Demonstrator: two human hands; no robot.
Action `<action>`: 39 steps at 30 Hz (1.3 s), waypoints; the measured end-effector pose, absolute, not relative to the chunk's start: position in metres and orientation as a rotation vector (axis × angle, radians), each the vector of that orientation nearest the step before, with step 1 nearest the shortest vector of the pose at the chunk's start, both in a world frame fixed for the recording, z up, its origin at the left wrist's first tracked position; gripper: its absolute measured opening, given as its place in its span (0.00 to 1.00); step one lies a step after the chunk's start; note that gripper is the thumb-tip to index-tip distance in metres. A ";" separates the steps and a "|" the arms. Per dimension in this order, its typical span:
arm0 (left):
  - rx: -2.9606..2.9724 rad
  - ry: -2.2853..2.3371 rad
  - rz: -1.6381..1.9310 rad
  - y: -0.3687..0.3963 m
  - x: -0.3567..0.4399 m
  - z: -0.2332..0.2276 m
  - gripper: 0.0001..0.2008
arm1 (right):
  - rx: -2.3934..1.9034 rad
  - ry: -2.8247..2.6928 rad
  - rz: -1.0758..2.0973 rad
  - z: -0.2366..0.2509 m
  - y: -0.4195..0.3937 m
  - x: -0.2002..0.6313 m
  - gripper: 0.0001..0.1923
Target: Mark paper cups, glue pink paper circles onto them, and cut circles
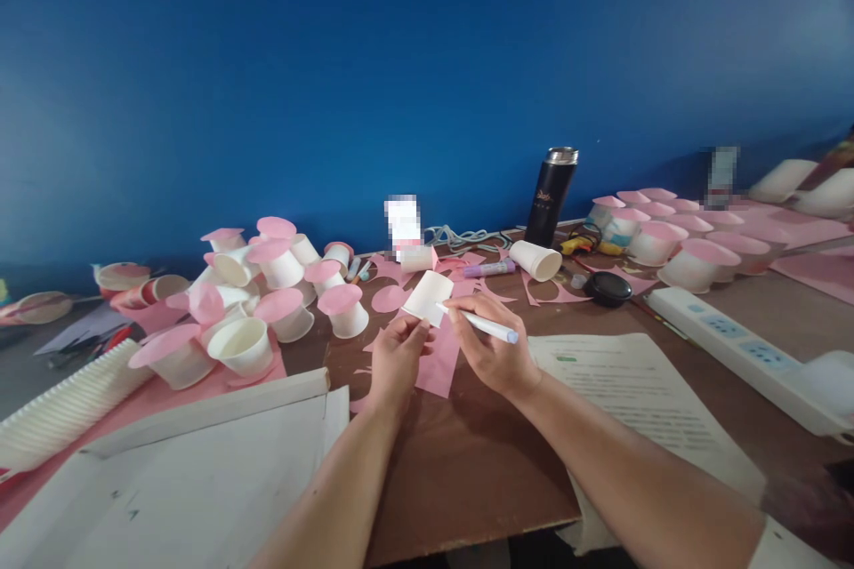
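My left hand [398, 356] is closed on the lower edge of a white paper cup [431, 295], which it holds tilted above the table. Between the fingers of my right hand [497, 347] is a white marker pen [490, 326] with a pale blue end. Its tip points at the cup's side; whether it touches cannot be made out. Under both hands lies a strip of pink paper [439, 366]. A purple marker [489, 268] and another paper cup [535, 260], on its side, lie just beyond.
Paper cups with pink discs [343, 311] crowd the left, beside a long cup stack [67, 409] and a white board [180, 480]. On the right are a black bottle [552, 196], a round black object [608, 287], a printed sheet [627, 391] and a power strip [740, 351].
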State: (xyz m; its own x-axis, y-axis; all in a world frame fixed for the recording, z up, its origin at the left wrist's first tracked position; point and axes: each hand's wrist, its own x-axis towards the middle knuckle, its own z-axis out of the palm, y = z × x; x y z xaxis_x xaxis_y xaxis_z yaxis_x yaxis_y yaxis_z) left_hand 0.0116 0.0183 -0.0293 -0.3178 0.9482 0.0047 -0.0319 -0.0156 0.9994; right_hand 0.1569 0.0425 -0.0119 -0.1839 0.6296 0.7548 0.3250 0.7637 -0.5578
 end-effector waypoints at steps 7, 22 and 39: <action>1.158 1.447 1.438 0.019 0.011 -0.032 0.13 | -0.751 -1.817 0.320 -0.015 0.044 0.155 0.07; 1.143 1.434 1.466 0.018 0.013 -0.029 0.11 | -0.835 -1.822 0.299 -0.015 0.044 0.155 0.07; 1.155 1.451 1.457 0.017 0.013 -0.027 0.13 | -0.792 -1.922 0.346 -0.017 0.044 0.154 0.06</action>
State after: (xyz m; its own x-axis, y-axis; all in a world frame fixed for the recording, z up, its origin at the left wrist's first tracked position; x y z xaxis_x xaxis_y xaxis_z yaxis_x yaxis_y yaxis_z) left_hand 0.0128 0.0169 -0.0269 -0.2991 0.9506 0.0831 0.0789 -0.0621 0.9949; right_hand 0.1544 0.0440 -0.0172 -0.2982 0.6592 0.6903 0.3769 0.7458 -0.5493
